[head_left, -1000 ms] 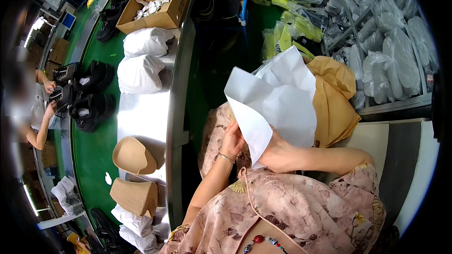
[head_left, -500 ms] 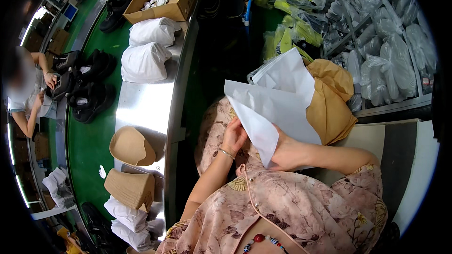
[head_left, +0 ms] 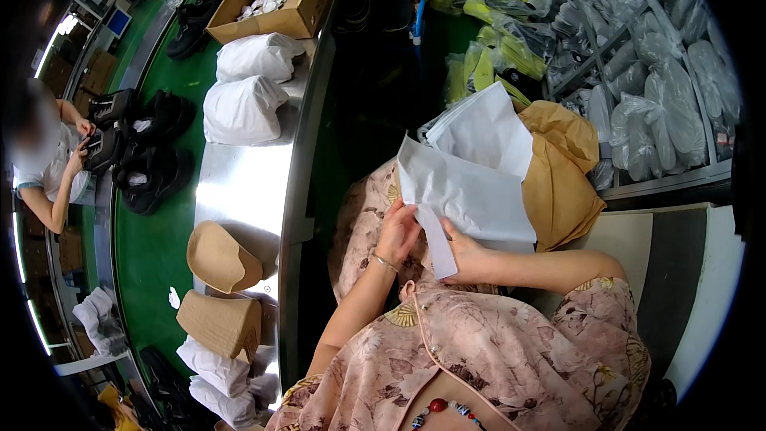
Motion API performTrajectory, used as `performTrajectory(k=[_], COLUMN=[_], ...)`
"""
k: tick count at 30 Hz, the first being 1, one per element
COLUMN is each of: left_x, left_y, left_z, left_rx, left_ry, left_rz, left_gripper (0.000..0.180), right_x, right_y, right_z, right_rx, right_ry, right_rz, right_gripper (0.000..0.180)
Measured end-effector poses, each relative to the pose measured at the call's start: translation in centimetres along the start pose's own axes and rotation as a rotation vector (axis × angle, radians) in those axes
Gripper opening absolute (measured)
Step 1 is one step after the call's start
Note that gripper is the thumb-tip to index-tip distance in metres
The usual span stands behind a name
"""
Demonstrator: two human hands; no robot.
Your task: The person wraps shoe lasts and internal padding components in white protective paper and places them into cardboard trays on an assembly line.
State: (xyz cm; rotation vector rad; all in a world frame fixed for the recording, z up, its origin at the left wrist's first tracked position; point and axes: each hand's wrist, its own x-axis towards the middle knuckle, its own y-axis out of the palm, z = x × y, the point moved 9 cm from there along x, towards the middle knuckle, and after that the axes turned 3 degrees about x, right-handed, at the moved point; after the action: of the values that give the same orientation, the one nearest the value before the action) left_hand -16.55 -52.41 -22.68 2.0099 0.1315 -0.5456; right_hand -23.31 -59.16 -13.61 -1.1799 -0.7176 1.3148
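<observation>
Between my two hands is a sheet of thin white paper [head_left: 471, 199], spread over my lap. Its near left edge is turned over into a narrow folded strip [head_left: 437, 246]. My left hand [head_left: 397, 235] pinches the sheet at the left end of this fold. On the other side of the strip, my right hand [head_left: 467, 258] grips the paper, its fingers partly hidden behind it. Beyond the held sheet lies more white paper [head_left: 487, 124], with crumpled brown wrapping paper [head_left: 562, 175] along its right side.
Along my left runs a metal ledge [head_left: 239, 179] bearing white paper bundles [head_left: 243, 109], brown cardboard forms [head_left: 223, 257] and a carton [head_left: 275, 0] of scraps. Black shoes [head_left: 155, 179] stand on the green belt; a co-worker [head_left: 52, 168] handles one. Bagged insoles [head_left: 658, 112] fill racks at right.
The sheet's near left corner, a large loose flap before, is now turned into a narrow strip. My right hand has shifted slightly left, closer to my left hand.
</observation>
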Motion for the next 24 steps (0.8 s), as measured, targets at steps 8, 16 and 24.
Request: performTrajectory(k=[8, 16, 24], left_x=[0.1, 0.6, -1.0], left_y=[-1.2, -1.5, -2.6], left_z=[0.3, 1.0, -7.8], left_rx=[-0.032, -0.045, 0.870], left_ry=[0.027, 0.007, 0.455], left_rz=[-0.021, 0.013, -0.588], left_gripper=[0.032, 0.037, 0.059], right_x=[-2.6, -1.1, 0.2], right_y=[-6.7, -4.3, 0.0], right_z=[-3.0, -12.0, -11.1], right_rx=[0.178, 0.343, 0.367], right_ry=[0.052, 0.673, 0.846], right_rz=[-0.360, -0.437, -0.045], right_gripper=[0.011, 0.056, 0.102])
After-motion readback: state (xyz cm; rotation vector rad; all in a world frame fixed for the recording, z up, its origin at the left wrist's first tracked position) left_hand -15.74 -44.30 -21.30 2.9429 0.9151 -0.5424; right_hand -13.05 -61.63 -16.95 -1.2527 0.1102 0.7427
